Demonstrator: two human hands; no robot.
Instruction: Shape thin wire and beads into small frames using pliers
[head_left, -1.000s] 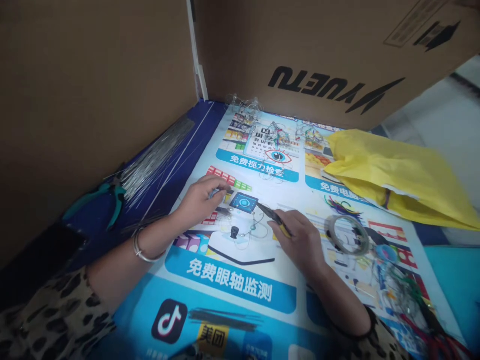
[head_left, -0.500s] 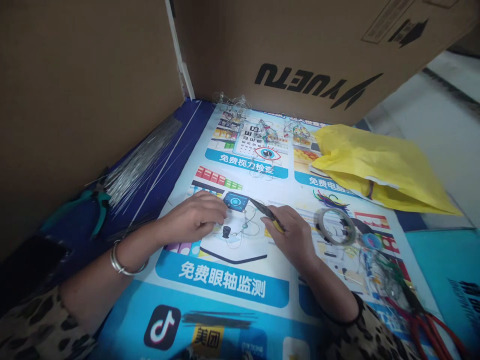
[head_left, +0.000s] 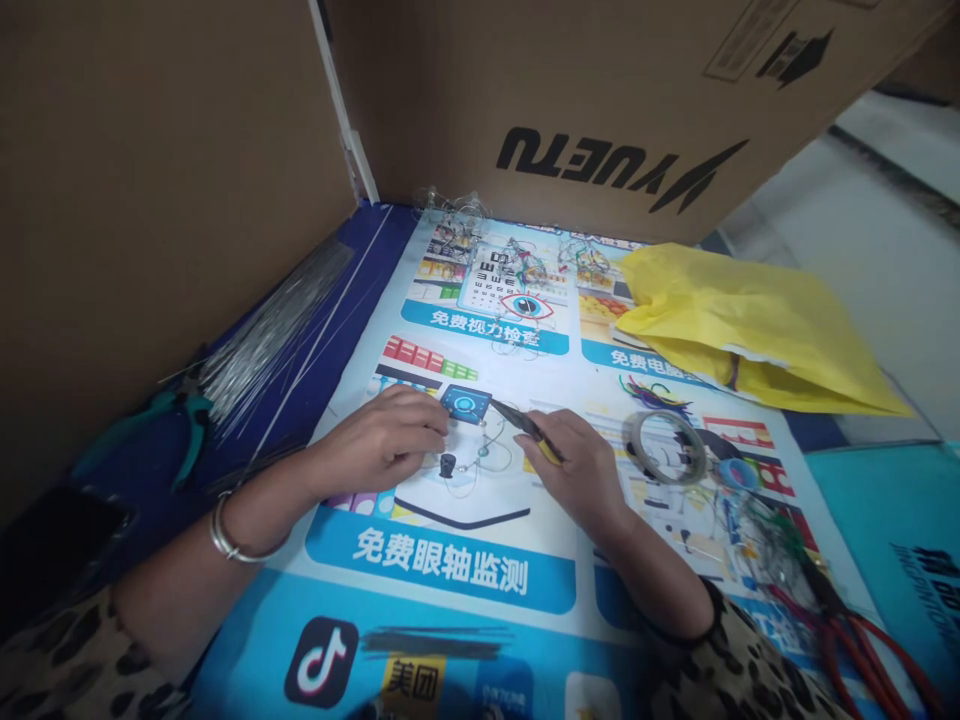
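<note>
My right hand [head_left: 581, 470] is closed round yellow-and-black pliers [head_left: 541, 437], whose dark pointed jaws face up and left over the printed poster. To their left, my left hand [head_left: 390, 437] has its fingers drawn together, palm down; whatever sits at its fingertips is too small to make out. Between the hands lies a thin wire loop with small beads [head_left: 482, 452], close to the pliers' jaws and my left fingertips.
Cut wires [head_left: 274, 325] and teal pliers [head_left: 196, 435] lie at the left. Cardboard walls [head_left: 600, 60] stand behind. On the right are a tape roll [head_left: 636, 447], a yellow bag [head_left: 757, 325], tangled wires and red-handled scissors [head_left: 862, 650].
The whole view has shifted slightly, so most things appear a little further left. Both hands keep nearly the same pose, and the pliers remain in my right hand.
</note>
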